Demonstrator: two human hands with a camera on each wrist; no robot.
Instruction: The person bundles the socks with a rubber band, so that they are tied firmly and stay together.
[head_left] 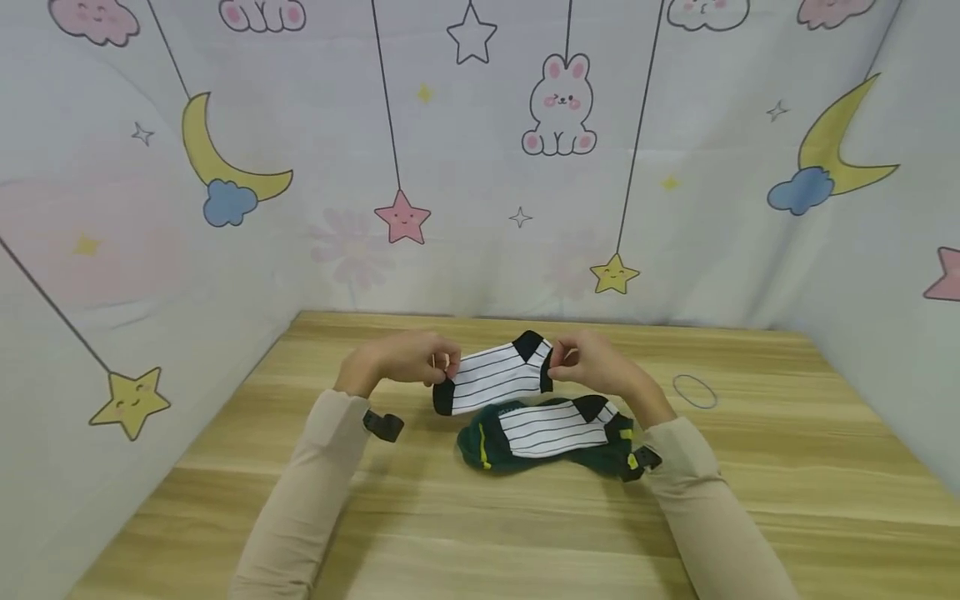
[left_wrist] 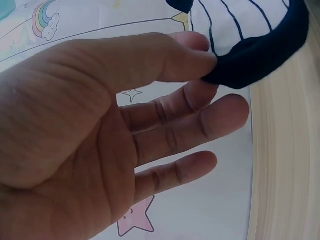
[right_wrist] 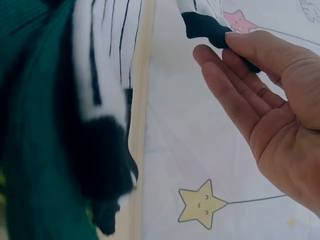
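On the wood-grain table [head_left: 450,533], at least one dark green sock [head_left: 468,446] lies beneath a striped ankle sock [head_left: 555,431]; its held twin [head_left: 491,379], just behind, is pinched at the toe by the left hand [head_left: 408,357] and the cuff by the right hand [head_left: 596,362]. Whether it touches wood is unclear. The step seems to be straightening it; next calls for an even, level hold. A thin bluish loop [head_left: 695,391] lies rightward.
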